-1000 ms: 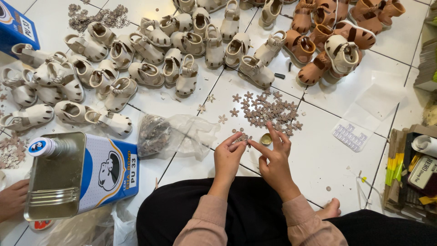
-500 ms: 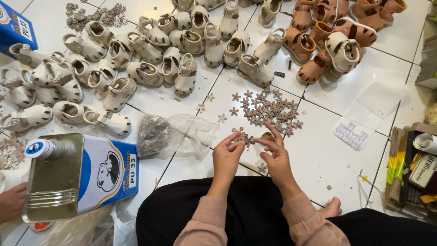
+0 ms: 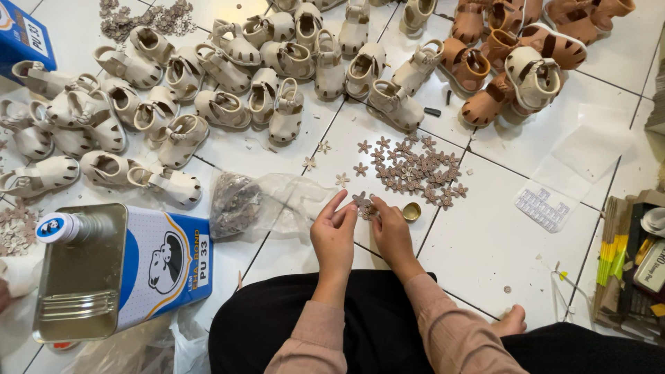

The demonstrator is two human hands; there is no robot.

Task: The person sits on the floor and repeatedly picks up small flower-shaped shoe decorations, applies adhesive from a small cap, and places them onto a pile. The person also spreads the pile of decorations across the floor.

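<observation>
Brown flower cutouts lie scattered on the white tiled floor, in a loose heap just ahead of my hands and a little to the right. The heap stretches roughly from near-left to far-right, so my right hand is the nearer one to it. Both hands meet at the heap's near edge: the right hand's fingertips are pinched around a small flower piece, and the left hand has its fingers half curled, the forefinger reaching up to touch the same piece. Whether the left hand actually grips it, I cannot tell.

A small round gold cap sits just beside my right hand, touching the floor between it and the heap. The flowers look flat, thin and matte, like cut leatherette, each with blunt petals. To the left lies a crumpled clear plastic bag, glossy, with more dark pieces inside. Further left stands a rectangular metal glue can with a blue and white side. Beyond the heap, rows of cream baby sandals with soft straps cover the floor, and tan sandals sit to the far right.
</observation>
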